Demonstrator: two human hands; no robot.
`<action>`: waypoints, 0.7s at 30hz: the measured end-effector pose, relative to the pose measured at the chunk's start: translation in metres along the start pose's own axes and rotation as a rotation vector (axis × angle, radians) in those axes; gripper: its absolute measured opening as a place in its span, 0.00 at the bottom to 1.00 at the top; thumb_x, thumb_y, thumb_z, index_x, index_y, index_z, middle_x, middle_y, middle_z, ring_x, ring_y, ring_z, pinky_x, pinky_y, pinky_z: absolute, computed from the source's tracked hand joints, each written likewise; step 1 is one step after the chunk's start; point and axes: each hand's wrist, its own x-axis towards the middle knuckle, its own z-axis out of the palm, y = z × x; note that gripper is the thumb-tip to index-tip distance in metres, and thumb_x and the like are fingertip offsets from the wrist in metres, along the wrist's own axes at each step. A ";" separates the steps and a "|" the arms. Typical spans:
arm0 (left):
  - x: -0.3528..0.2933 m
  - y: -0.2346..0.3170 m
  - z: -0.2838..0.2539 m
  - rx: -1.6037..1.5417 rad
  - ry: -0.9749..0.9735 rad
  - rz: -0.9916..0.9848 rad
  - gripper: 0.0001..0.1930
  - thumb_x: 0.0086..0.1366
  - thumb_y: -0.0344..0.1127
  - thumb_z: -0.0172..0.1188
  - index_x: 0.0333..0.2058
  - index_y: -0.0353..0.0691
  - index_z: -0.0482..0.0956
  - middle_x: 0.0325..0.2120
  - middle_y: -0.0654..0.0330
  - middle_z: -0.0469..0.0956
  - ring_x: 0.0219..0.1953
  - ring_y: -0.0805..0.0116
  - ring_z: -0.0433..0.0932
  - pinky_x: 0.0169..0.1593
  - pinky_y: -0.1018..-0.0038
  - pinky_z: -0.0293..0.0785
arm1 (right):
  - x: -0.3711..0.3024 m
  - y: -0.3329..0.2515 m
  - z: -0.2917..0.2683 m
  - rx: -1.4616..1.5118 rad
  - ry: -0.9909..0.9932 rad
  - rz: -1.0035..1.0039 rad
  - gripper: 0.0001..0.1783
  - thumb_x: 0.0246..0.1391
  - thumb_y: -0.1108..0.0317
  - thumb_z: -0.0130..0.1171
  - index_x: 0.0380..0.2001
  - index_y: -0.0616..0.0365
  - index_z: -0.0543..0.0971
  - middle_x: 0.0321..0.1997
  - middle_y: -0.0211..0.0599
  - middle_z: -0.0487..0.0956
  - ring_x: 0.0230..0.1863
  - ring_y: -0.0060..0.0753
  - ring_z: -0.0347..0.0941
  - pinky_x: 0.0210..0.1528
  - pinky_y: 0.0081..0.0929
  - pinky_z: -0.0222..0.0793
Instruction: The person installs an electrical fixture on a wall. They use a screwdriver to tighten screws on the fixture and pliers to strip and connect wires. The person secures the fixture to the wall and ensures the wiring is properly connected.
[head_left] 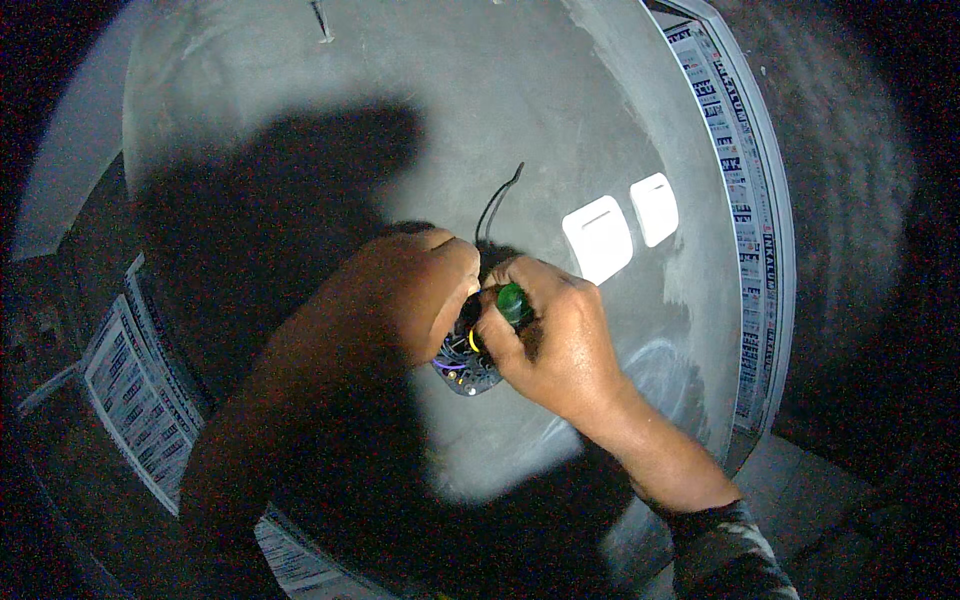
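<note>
A dark electrical fitting [470, 378] with several thin wires, one purple and one yellow, sits at a grey wall in front of me. My right hand [560, 335] is wrapped round the green handle of a screwdriver [513, 303], its end toward me. The screwdriver's tip is hidden behind the fingers. My left hand [440, 290] is closed at the upper left of the fitting, close to my right fingers. What its fingertips grip cannot be seen. Above both hands a black cable [490, 208] sticks up in a curve.
Two white wall plates [598, 240], one larger than the other [655, 210], are on the wall to the right. A frame covered with printed film [745, 230] runs down the wall's right edge. Another film-covered frame [140, 400] stands at lower left. Shadows of my arms darken the wall's left.
</note>
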 end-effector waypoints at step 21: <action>-0.053 0.016 -0.009 -0.135 0.175 -0.199 0.10 0.58 0.31 0.66 0.40 0.38 0.83 0.31 0.51 0.83 0.33 0.50 0.83 0.40 0.61 0.79 | -0.007 -0.001 -0.001 0.061 0.040 -0.143 0.08 0.49 0.74 0.65 0.33 0.65 0.78 0.31 0.49 0.78 0.31 0.51 0.78 0.35 0.39 0.73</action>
